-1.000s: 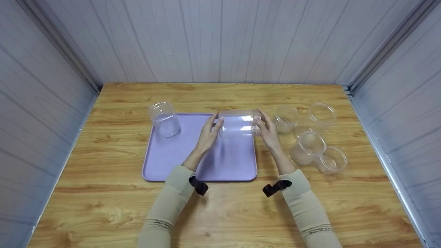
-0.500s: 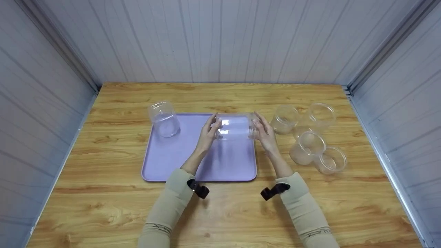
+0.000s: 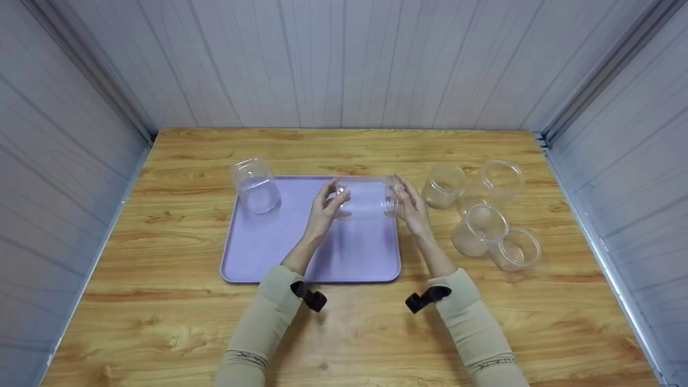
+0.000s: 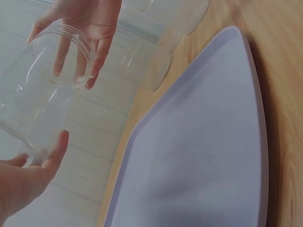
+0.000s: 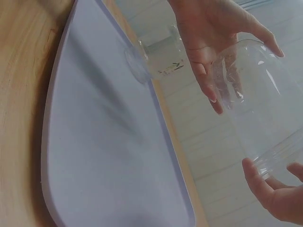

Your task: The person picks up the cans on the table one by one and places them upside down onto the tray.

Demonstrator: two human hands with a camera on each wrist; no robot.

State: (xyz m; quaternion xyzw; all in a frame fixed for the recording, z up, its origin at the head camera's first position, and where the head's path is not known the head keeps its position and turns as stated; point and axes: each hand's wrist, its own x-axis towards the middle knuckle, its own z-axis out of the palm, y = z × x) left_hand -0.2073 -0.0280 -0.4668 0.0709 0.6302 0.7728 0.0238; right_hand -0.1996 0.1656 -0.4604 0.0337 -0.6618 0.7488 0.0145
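A clear plastic jar lies sideways in the air above the lilac tray. My left hand grips its base end, thumb on the near side. At the threaded mouth end, my right hand holds it with thumb and fingers. The left wrist view shows the open, ridged mouth of the jar turned toward the right hand. In the right wrist view the left hand is around the rounded base. Nothing is visible inside the jar.
Another clear jar stands on the tray's far left corner. Several clear jars stand grouped on the wooden table at the right, among them a far one and a near one. Pale panel walls enclose the table.
Both hands have shifted slightly left and toward me with the jar between them. Its bright reflections have moved and faded. The other jars and the tray have stayed put.
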